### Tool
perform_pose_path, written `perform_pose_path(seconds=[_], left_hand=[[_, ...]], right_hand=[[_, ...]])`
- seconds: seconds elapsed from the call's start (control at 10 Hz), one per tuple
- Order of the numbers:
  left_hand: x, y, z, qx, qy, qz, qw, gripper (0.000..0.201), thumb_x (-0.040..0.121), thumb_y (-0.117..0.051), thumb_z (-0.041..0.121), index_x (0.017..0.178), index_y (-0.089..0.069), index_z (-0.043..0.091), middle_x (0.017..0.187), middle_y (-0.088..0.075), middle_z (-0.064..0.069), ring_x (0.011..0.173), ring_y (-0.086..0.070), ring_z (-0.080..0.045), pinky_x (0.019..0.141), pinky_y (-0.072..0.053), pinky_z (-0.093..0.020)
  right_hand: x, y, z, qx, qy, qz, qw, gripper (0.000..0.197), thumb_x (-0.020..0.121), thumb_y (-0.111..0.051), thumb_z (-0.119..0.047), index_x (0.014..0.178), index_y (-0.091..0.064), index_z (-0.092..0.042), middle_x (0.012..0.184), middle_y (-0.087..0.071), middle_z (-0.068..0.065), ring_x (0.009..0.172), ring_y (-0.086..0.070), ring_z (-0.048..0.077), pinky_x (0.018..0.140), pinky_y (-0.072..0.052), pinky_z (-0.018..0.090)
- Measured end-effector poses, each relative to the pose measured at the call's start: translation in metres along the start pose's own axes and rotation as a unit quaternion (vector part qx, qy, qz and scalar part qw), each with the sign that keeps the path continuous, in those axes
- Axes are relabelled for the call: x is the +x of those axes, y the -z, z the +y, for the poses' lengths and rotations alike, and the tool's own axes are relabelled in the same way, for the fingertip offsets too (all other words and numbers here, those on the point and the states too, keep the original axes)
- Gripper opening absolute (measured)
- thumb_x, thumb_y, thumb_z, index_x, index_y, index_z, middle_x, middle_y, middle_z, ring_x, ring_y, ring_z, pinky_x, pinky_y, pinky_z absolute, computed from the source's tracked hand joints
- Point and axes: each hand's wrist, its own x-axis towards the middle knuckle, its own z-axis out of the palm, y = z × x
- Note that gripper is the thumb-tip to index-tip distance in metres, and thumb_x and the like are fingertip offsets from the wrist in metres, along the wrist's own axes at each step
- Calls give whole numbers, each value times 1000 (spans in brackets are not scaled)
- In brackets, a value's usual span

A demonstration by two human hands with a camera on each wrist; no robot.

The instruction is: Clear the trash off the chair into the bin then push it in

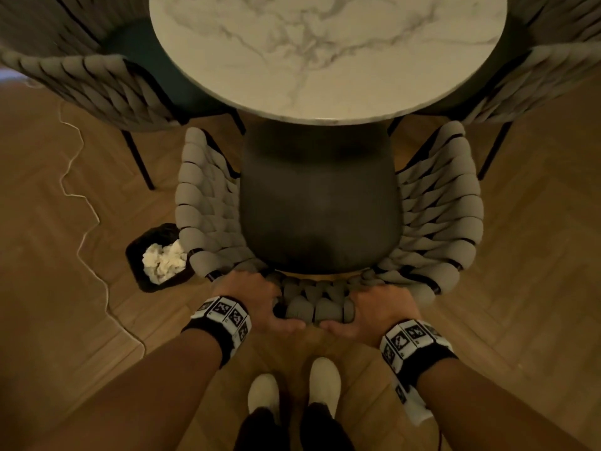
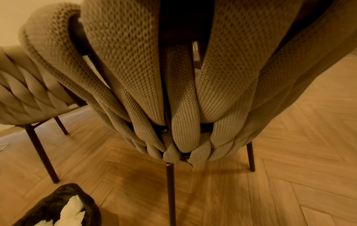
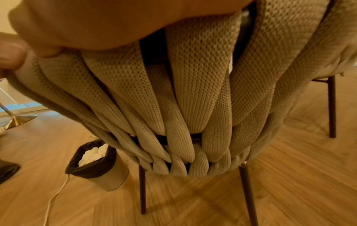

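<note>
**Warm-lit room with herringbone floor**

A wooden herringbone floor [image 1: 527,242] glows under dim amber light. A round marble tabletop [image 1: 325,50] stands on a dark pedestal, flanked by two woven-back chairs [image 1: 87,83]. A pale cord [image 1: 84,229] snakes across the boards. A brass stand base [image 3: 19,120] sits near the cream wall [image 2: 11,19].

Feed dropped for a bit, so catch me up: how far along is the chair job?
Done, by the look of it: the chair seat shows no trash, and crumpled white paper fills the bin beside it. In hand: left hand and right hand both grip the top of the woven backrest, seat front already under the marble table. Left: pushing it the rest of the way in.
</note>
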Motion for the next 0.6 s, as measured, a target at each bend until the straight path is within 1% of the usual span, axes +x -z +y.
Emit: perform_pose_path(seconds=[0.1, 0.2, 0.3, 0.4, 0.5, 0.6], left_hand=[[3, 3, -2, 1, -4, 1, 1000, 103, 44, -10, 100, 96, -64, 30, 80, -67, 1, 74, -61, -20, 71, -51, -37], [2, 4, 0, 2, -5, 7, 1000, 99, 48, -14, 98, 100, -62, 30, 87, -67, 1, 79, -60, -20, 67, -42, -34], [-2, 3, 1, -34, 7, 29, 999, 98, 46, -13, 99, 99, -62, 33, 95, -68, 4, 83, -59, -21, 74, -46, -37], [-18, 4, 8, -67, 31, 51, 996, 81, 58, -24, 93, 101, -59, 34, 104, -66, 6, 98, -57, -22, 84, -44, -40], [-48, 10, 10, -140, 39, 40, 989, 53, 82, -48, 56, 125, -47, 24, 134, -52, -3, 121, -46, -26, 104, -36, -44], [-86, 3, 2, -154, 36, 19, 987, 41, 91, -51, 28, 129, -45, 15, 143, -43, -11, 125, -44, -30, 103, -37, -41]], right_hand=[[3, 1, 1, 6, -5, 14, 1000, 85, 51, -23, -97, 85, -59, -28, 79, -66, -5, 74, -62, 18, 67, -52, 35], [2, 1, -1, 12, -1, 10, 1000, 85, 52, -22, -97, 90, -58, -30, 81, -66, -6, 73, -61, 17, 64, -53, 34], [2, 0, 0, 28, 0, 3, 1000, 85, 55, -24, -96, 101, -57, -33, 93, -65, -7, 82, -61, 17, 67, -51, 34], [-9, 6, -5, 46, -16, -20, 999, 78, 63, -31, -90, 103, -59, -28, 101, -66, -2, 94, -60, 21, 82, -48, 38], [-20, 17, -17, 70, -30, -24, 997, 61, 77, -38, -72, 104, -61, -22, 105, -66, 4, 103, -59, 27, 95, -42, 44], [-38, 28, -30, 78, -33, -20, 996, 45, 85, -43, -54, 104, -60, -17, 104, -66, 8, 96, -61, 28, 82, -46, 39]])
